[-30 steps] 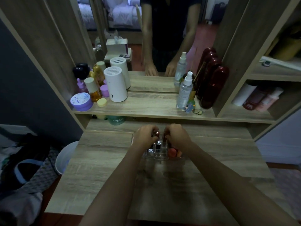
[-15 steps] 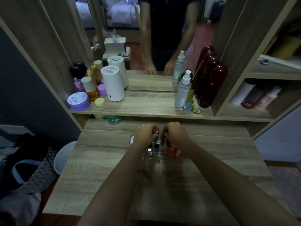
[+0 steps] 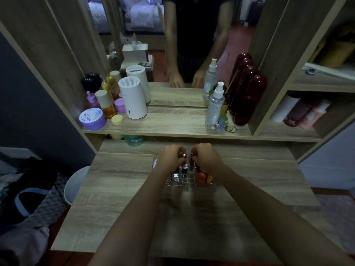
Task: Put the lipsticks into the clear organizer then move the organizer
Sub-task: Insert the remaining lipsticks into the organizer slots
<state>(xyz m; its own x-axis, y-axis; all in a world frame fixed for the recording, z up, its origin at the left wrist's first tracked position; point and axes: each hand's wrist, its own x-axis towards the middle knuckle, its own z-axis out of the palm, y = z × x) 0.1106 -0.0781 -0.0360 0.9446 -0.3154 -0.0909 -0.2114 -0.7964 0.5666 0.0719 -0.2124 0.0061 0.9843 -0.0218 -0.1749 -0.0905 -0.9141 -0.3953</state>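
A clear organizer (image 3: 185,179) with small square compartments stands on the wooden table (image 3: 119,189), in the middle near the back. My left hand (image 3: 172,157) is closed around a dark red lipstick (image 3: 183,155) held upright over the organizer's back rows. My right hand (image 3: 206,158) grips another lipstick (image 3: 193,154) right beside it. Orange and pink rounded items (image 3: 201,177) sit in the organizer's right compartments. Both hands hide the back of the organizer.
A shelf above the table holds a white cylinder (image 3: 132,100), a purple jar (image 3: 92,119), spray bottles (image 3: 215,104) and dark red bottles (image 3: 247,98). A mirror stands behind. A green jar (image 3: 134,140) sits under the shelf. A white bin (image 3: 75,183) stands left of the table.
Both hands stay over the organizer holding lipsticks; they have barely shifted. The camera view has tilted slightly.
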